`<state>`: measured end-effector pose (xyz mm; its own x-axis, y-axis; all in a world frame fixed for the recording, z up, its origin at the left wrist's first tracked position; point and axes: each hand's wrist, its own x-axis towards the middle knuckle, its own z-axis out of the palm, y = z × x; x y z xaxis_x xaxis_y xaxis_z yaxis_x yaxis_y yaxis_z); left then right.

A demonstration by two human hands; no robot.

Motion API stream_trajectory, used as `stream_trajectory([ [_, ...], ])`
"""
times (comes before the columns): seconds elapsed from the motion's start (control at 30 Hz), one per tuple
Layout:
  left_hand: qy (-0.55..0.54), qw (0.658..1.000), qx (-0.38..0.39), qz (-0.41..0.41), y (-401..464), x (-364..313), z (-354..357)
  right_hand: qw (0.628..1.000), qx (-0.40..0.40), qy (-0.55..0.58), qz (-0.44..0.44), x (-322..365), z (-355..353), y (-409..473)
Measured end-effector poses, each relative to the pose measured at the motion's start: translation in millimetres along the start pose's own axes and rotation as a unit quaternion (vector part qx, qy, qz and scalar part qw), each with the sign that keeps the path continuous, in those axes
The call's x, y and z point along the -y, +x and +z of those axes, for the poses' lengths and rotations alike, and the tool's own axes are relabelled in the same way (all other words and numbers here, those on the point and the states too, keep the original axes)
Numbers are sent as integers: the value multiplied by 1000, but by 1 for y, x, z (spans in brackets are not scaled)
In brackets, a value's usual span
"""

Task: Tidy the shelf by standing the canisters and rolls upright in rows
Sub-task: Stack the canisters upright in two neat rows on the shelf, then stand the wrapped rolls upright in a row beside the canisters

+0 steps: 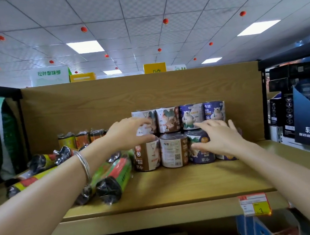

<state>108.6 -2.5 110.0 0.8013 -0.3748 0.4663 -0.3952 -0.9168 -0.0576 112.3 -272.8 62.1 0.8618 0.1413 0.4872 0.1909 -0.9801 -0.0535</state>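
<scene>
Eight canisters (171, 135) sit stacked in two tiers against the far right of the shelf (163, 194), squared up so the row reads neat, while several rolls (108, 177) lie toppled to the left. Your left hand (129, 132) curls loosely around the upper-left canister; your right hand (218, 137) lies spread, fingers apart, against the lower purple canisters, gripping nothing.

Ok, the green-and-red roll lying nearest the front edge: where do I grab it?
Take the green-and-red roll around its middle, coming from above. It lies on its side on the shelf, its crinkled black end pointing at you, so the smooth labelled body probably grips best.
</scene>
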Motion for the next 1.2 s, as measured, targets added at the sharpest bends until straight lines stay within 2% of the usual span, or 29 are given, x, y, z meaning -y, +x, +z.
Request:
stream_trajectory([
  [0.17,-68,997,9,-29,-21,31,-14,992,-15,72,-103,51,-3,10],
  [0.43,-60,997,26,-50,-62,92,-16,967,16,173,-189,143,8,24],
  [0.7,-63,997,28,-16,-70,137,-19,966,27,172,-193,207,18,43],
  [0.93,-53,997,47,-8,-70,147,-3,969,51,162,-179,217,26,52],
  [1.2,-129,991,-17,-15,-49,144,-2,965,10,203,-165,211,23,78],
])
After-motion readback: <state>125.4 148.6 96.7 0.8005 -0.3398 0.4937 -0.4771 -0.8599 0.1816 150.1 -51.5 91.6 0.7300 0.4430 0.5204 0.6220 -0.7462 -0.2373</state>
